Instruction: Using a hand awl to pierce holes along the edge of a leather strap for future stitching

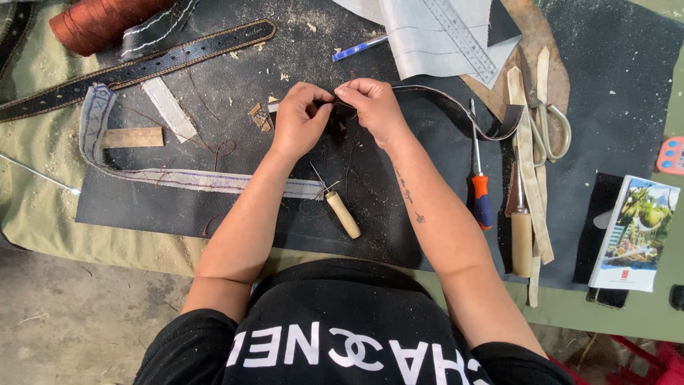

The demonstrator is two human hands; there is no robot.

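Note:
My left hand (299,117) and my right hand (372,107) meet over the black work mat (235,71), both pinching one end of a thin dark leather strap (456,107). The strap runs off to the right in a curve toward the scissors (545,121). A fine thread seems to run down from my hands, though it is hard to follow. An awl with a pale wooden handle (343,214) lies on the mat just below my hands, between my forearms.
An orange-handled screwdriver (481,189) and a wooden-handled tool (521,239) lie right of my right arm. A stitched black belt (142,68), a rust-brown thread spool (100,21), a pale leather band (178,178), a blue pen (358,48), a metal ruler (463,39) and a booklet (634,232) surround the mat.

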